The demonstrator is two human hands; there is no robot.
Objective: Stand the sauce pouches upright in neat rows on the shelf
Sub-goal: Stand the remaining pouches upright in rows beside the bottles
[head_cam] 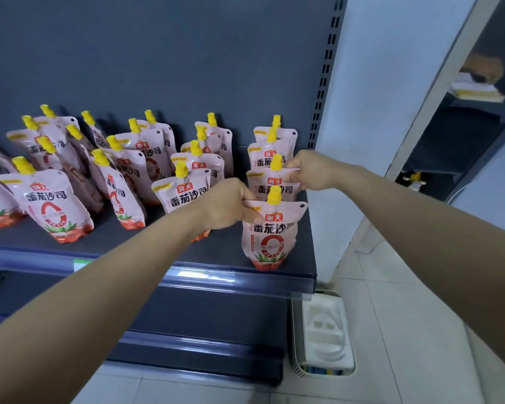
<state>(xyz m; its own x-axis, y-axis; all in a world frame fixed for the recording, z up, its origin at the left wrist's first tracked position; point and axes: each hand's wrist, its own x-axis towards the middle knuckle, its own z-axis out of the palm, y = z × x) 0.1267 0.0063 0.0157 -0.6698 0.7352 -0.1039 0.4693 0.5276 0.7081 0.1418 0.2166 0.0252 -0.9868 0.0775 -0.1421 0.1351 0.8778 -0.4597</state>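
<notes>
The top left corner of the front pouch [270, 240] is being pinched by the left hand [231, 204], its fingers curled. This pouch is being held upright at the front right corner of the shelf [158, 246], long axis vertical, yellow cap upward, label facing outward. The top right corner of the second pouch [270, 186], just behind, is being pinched by the right hand [312, 170]. Four pouches are being counted in this rightmost row and four in the neighbouring row [184, 196]. Further left, about eleven leaning pouches [120, 196] are being seen at varied angles.
</notes>
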